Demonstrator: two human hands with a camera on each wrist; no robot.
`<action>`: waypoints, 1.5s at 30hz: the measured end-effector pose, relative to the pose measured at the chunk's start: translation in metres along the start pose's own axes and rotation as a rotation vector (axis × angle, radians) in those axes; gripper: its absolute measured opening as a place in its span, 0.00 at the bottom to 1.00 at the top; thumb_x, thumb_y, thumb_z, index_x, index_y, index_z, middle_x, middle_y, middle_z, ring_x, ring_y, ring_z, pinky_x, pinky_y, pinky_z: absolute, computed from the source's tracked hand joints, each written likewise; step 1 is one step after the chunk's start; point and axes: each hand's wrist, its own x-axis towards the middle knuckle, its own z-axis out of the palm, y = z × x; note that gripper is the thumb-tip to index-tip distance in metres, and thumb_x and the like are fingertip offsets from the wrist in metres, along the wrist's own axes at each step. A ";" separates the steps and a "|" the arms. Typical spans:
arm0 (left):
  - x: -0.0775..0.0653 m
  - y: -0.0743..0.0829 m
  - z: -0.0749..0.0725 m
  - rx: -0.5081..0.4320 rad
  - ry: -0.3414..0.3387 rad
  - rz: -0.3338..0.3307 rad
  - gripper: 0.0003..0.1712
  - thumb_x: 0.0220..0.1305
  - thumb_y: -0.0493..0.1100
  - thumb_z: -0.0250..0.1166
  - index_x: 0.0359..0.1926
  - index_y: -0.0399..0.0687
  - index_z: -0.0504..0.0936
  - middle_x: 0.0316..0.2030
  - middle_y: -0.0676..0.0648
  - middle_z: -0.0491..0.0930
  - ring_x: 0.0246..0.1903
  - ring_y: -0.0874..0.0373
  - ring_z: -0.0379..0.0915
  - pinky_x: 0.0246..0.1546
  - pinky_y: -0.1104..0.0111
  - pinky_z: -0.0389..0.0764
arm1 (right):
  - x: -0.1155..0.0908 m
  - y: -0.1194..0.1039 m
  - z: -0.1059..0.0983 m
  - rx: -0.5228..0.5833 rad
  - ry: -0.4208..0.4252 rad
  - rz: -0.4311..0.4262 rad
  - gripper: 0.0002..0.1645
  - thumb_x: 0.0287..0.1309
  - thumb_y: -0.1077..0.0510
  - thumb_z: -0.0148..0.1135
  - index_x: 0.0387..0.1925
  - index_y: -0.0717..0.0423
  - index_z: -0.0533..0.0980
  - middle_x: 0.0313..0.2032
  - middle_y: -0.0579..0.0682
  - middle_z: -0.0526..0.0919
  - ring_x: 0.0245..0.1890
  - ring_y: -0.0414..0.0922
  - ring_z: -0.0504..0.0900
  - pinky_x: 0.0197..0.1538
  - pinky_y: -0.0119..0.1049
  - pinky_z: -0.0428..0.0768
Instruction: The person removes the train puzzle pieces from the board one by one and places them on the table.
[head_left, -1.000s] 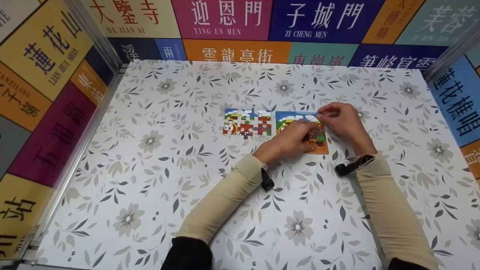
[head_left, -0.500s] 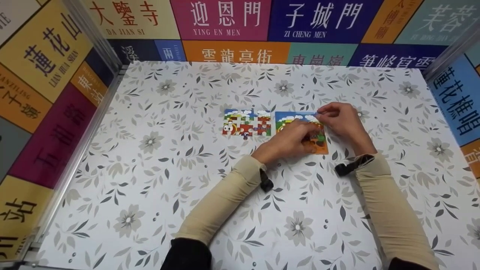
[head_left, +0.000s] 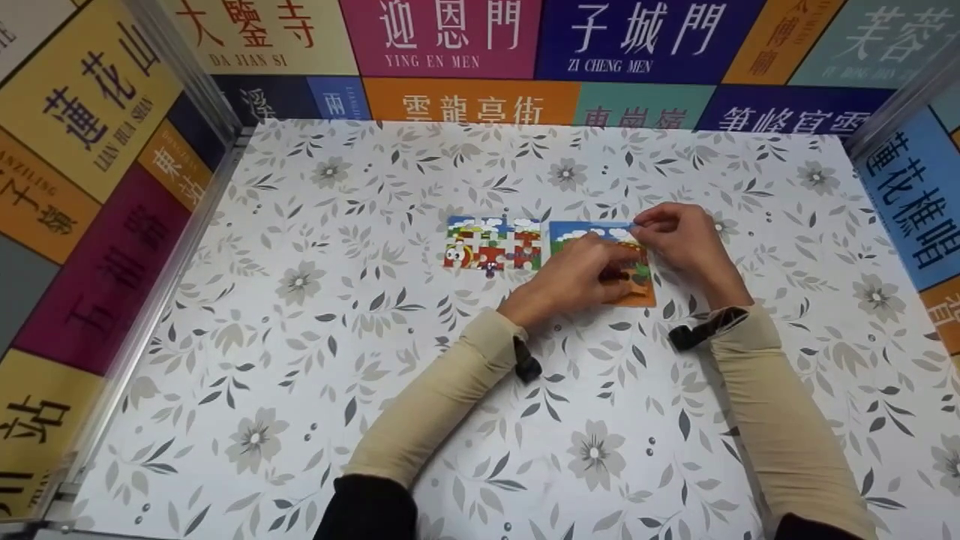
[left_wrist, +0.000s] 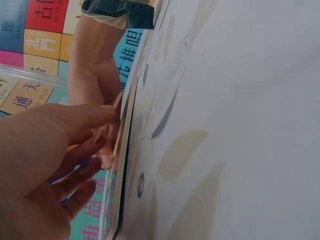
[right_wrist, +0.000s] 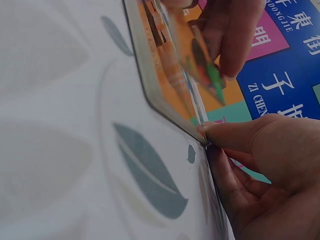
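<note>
Fingers bent inward, the left hand is poised over a flat, rectangular picture board printed with blue sky and an orange base; its fingertips are partly hidden in the head view. At the board's far right corner sits the right hand. Just left of the board, a patch of interlocking multicoloured jigsaw pieces lies on a white tabletop patterned with grey flowers.

Seen from the right wrist, the left hand pinches a small, thin green, red and orange piece, tilted, its long axis slanting down toward the board. Right thumb and finger nip the board's corner, well apart from that piece.

From the left wrist, the piece is edge-on, near the board's face; contact is unclear. Whether the board is a recessed tray holding pieces, I cannot tell.
</note>
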 end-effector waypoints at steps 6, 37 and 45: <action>-0.013 -0.005 -0.014 0.024 0.025 -0.013 0.26 0.75 0.53 0.70 0.70 0.54 0.83 0.59 0.53 0.88 0.57 0.58 0.81 0.65 0.67 0.76 | -0.001 -0.002 0.001 0.005 -0.015 0.006 0.19 0.71 0.46 0.73 0.55 0.52 0.87 0.51 0.58 0.91 0.42 0.34 0.85 0.45 0.24 0.78; -0.068 -0.045 -0.064 -0.070 0.141 -0.034 0.08 0.72 0.50 0.75 0.46 0.54 0.92 0.49 0.54 0.91 0.53 0.53 0.82 0.58 0.63 0.79 | -0.003 -0.003 0.001 0.025 -0.013 0.046 0.19 0.71 0.47 0.73 0.56 0.52 0.86 0.51 0.56 0.89 0.45 0.38 0.84 0.50 0.29 0.78; -0.083 -0.056 -0.072 -0.093 0.128 -0.041 0.09 0.71 0.46 0.76 0.47 0.49 0.93 0.50 0.50 0.92 0.51 0.51 0.85 0.58 0.57 0.83 | -0.002 -0.002 0.000 0.022 -0.034 0.082 0.21 0.71 0.44 0.72 0.58 0.50 0.85 0.53 0.54 0.88 0.50 0.45 0.84 0.54 0.34 0.78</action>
